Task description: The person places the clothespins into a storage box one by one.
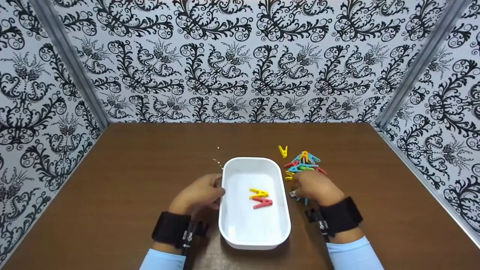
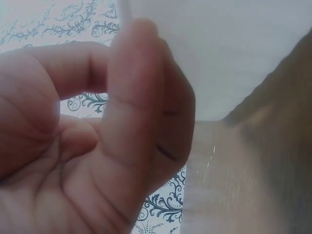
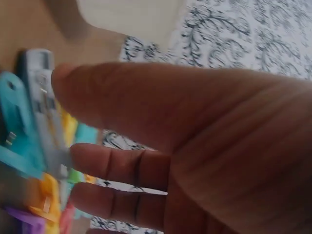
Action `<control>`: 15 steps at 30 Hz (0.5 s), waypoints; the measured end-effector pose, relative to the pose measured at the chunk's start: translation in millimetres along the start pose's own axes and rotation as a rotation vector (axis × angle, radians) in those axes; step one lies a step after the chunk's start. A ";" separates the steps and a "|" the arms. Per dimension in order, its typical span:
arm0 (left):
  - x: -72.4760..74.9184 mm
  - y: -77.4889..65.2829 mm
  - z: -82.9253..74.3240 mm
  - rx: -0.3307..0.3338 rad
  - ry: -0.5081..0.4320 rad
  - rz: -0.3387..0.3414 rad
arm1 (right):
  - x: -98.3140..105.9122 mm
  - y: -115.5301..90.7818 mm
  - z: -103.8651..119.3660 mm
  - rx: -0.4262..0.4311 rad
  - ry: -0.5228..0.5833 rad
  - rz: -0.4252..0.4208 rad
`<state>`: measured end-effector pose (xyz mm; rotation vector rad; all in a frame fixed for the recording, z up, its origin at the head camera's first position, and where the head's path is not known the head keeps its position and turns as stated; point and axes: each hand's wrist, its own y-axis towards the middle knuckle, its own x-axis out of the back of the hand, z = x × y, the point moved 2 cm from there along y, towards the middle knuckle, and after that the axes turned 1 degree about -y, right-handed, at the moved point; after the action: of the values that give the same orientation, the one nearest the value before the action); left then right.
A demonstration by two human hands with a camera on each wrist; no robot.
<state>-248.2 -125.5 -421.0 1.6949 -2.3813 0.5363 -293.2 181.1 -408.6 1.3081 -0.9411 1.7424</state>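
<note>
A white rectangular tray (image 1: 255, 228) lies on the brown table, with a yellow clothespin (image 1: 258, 193) and a red clothespin (image 1: 262, 203) inside. My left hand (image 1: 202, 190) holds the tray's left rim, the thumb at the edge; in the left wrist view the fingers (image 2: 134, 97) are bent against the white wall. To the right of the tray, my right hand (image 1: 317, 186) pinches a grey clothespin (image 3: 46, 107) by the pile. Teal clothespins (image 3: 19, 122) lie close to it. The index finger is hidden behind the thumb in the right wrist view.
A pile of mixed-colour clothespins (image 1: 303, 165) lies beyond my right hand. One yellow clothespin (image 1: 283, 151) sits apart behind the tray's right corner. Patterned panels (image 1: 240, 75) wall the table at the back and sides.
</note>
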 end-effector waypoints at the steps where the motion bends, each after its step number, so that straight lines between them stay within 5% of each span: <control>1: 0.1 0.1 0.2 -0.004 -0.007 -0.012 | -2.4 1.5 0.7 -0.009 -0.006 0.020; 7: -0.8 0.5 -0.6 -0.054 -0.043 -0.057 | -10.6 5.9 0.5 -0.052 -0.039 0.042; 15: -1.9 4.2 0.8 -0.042 -0.025 -0.083 | -13.8 8.0 -1.5 -0.065 -0.049 0.000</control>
<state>-251.5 -122.9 -423.1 1.7838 -2.3099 0.4517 -298.3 177.0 -423.3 1.3138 -1.0170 1.6721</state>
